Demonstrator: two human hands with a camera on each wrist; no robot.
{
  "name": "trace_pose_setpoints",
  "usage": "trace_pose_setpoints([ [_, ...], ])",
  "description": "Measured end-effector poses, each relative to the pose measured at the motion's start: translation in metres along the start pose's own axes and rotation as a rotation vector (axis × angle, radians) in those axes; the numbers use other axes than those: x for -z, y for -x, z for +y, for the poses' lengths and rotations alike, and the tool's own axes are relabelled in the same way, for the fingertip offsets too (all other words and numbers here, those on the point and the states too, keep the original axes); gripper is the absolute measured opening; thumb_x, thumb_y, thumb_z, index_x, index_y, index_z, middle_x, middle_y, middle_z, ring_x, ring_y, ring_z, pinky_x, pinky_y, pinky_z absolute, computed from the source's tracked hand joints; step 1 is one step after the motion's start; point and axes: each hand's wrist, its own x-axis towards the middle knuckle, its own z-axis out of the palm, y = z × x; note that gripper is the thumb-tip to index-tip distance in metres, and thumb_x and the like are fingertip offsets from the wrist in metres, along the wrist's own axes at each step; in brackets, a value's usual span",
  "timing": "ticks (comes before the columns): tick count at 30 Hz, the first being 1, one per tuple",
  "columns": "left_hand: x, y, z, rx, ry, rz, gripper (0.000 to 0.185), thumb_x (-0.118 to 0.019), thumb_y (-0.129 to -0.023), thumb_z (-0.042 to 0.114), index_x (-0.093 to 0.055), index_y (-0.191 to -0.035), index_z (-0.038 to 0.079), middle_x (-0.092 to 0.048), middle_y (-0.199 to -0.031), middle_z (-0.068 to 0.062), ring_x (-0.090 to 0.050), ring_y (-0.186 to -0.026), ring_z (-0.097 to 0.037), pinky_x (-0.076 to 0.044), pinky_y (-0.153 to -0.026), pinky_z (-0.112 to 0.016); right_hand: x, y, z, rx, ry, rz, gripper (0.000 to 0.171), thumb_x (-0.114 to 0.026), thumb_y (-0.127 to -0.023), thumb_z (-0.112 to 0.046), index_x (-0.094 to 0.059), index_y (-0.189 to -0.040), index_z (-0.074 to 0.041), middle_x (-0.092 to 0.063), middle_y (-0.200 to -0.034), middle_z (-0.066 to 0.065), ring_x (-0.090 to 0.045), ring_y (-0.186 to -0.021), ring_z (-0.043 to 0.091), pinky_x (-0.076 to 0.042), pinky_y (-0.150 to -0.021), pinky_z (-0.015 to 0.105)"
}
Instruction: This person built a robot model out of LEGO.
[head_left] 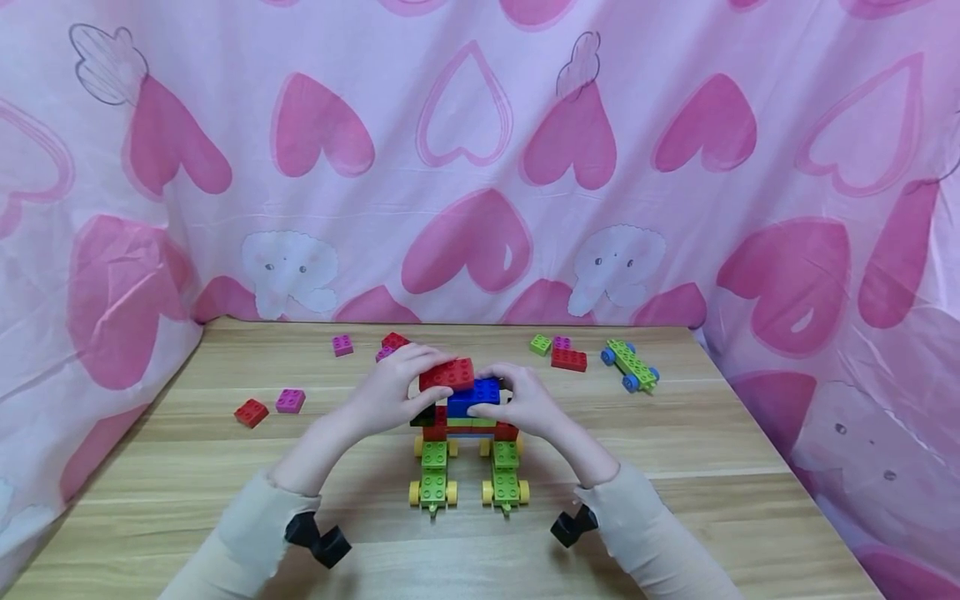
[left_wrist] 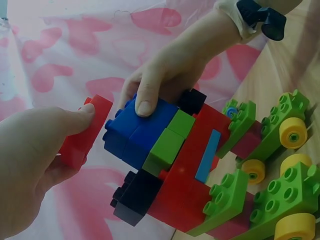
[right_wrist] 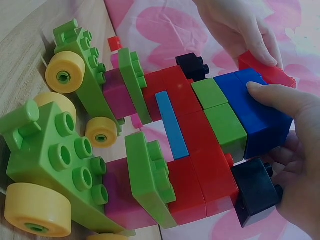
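My left hand [head_left: 386, 390] pinches a red brick [head_left: 454, 373] between thumb and fingers, close over the top of a brick model. Blue bricks [head_left: 483, 390] form the model's top, and my right hand [head_left: 528, 402] grips them, its thumb pressed on their near face. Under the blue sit light green bricks [left_wrist: 165, 147], then a red body [right_wrist: 200, 150] with a thin light-blue piece [right_wrist: 171, 125] on its front. A black brick [left_wrist: 137, 195] juts out at either side. The two legs stand on green wheeled bases [head_left: 433, 482] with yellow wheels.
At the left lie a red brick [head_left: 251, 413] and a pink brick [head_left: 290, 401], with another pink brick [head_left: 342, 345] farther back. Green [head_left: 540, 344] and red [head_left: 568, 360] bricks lie back right, near a green car base [head_left: 632, 367] with blue wheels. A heart-patterned curtain [head_left: 465, 242] surrounds the table.
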Motion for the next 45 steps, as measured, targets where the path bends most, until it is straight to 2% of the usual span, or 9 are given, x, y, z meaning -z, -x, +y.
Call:
trace_pose_setpoints([
  [4, -0.0007, 0.0010, 0.0013, 0.011, -0.002, -0.019, 0.043, -0.074, -0.087, 0.023, -0.065, -0.125, 0.006, -0.067, -0.121, -0.012, -0.061, -0.114, -0.028, -0.054, -0.094, -0.047, 0.0002, 0.0007, -0.0002, 0.001, 0.008, 0.000, 0.040, -0.078, -0.083, -0.014, -0.064, -0.117, 0.002, -0.069, -0.113, 0.018, -0.067, -0.100, 0.028, -0.057, -0.087, 0.040],
  [12, -0.0012, 0.0017, 0.0007, 0.000, 0.004, -0.045, 0.043, -0.074, -0.088, 0.025, -0.065, -0.125, 0.007, -0.068, -0.122, -0.011, -0.061, -0.115, -0.027, -0.054, -0.093, -0.046, 0.0002, 0.0010, -0.0024, 0.008, 0.010, 0.004, 0.040, -0.078, -0.083, -0.014, -0.064, -0.116, 0.004, -0.069, -0.110, 0.019, -0.068, -0.098, 0.028, -0.057, -0.086, 0.042],
  [15, -0.0016, 0.0012, 0.0000, -0.008, 0.022, -0.044, 0.041, -0.073, -0.088, 0.025, -0.066, -0.125, 0.007, -0.068, -0.122, -0.010, -0.061, -0.116, -0.026, -0.054, -0.094, -0.047, 0.0002, 0.0010, -0.0021, 0.007, 0.012, 0.003, 0.040, -0.078, -0.083, -0.013, -0.064, -0.116, 0.004, -0.070, -0.110, 0.019, -0.068, -0.098, 0.027, -0.058, -0.085, 0.038],
  [20, -0.0025, -0.0001, -0.0010, -0.008, 0.030, -0.033, 0.038, -0.075, -0.086, 0.023, -0.068, -0.121, 0.009, -0.070, -0.117, -0.007, -0.062, -0.110, -0.023, -0.057, -0.087, -0.040, 0.0007, 0.0005, -0.0019, -0.002, 0.013, 0.005, 0.040, -0.079, -0.082, -0.013, -0.064, -0.116, 0.003, -0.070, -0.110, 0.018, -0.068, -0.098, 0.026, -0.057, -0.084, 0.031],
  [24, -0.0039, -0.0015, -0.0002, 0.010, 0.033, -0.026, 0.037, -0.076, -0.084, 0.023, -0.069, -0.118, 0.009, -0.071, -0.114, -0.006, -0.062, -0.105, -0.021, -0.057, -0.080, -0.036, 0.0008, 0.0002, -0.0018, 0.006, 0.014, 0.007, 0.040, -0.079, -0.082, -0.013, -0.064, -0.116, 0.003, -0.070, -0.108, 0.018, -0.068, -0.096, 0.026, -0.057, -0.083, 0.028],
  [33, -0.0092, -0.0021, 0.0021, 0.055, 0.035, 0.027, 0.038, -0.080, -0.081, 0.029, -0.071, -0.113, 0.010, -0.072, -0.110, -0.005, -0.062, -0.102, -0.020, -0.056, -0.081, -0.037, 0.0006, 0.0002, -0.0015, 0.014, 0.009, -0.003, 0.039, -0.078, -0.083, -0.012, -0.064, -0.116, 0.004, -0.070, -0.108, 0.018, -0.067, -0.096, 0.025, -0.057, -0.082, 0.027],
  [40, -0.0072, -0.0041, 0.0063, 0.104, 0.043, 0.012, 0.038, -0.080, -0.081, 0.029, -0.072, -0.112, 0.009, -0.072, -0.109, -0.006, -0.062, -0.101, -0.021, -0.055, -0.081, -0.037, 0.0014, 0.0014, -0.0039, -0.009, 0.003, -0.011, 0.040, -0.077, -0.084, -0.012, -0.063, -0.117, 0.002, -0.069, -0.111, 0.018, -0.067, -0.099, 0.027, -0.058, -0.086, 0.034],
  [45, -0.0062, -0.0047, 0.0084, 0.140, 0.066, -0.003, 0.038, -0.080, -0.081, 0.028, -0.072, -0.112, 0.009, -0.072, -0.109, -0.006, -0.062, -0.101, -0.021, -0.055, -0.080, -0.036, 0.0010, 0.0012, -0.0031, -0.006, 0.004, -0.009, 0.039, -0.077, -0.083, -0.012, -0.063, -0.117, 0.003, -0.069, -0.111, 0.019, -0.067, -0.098, 0.027, -0.058, -0.085, 0.033],
])
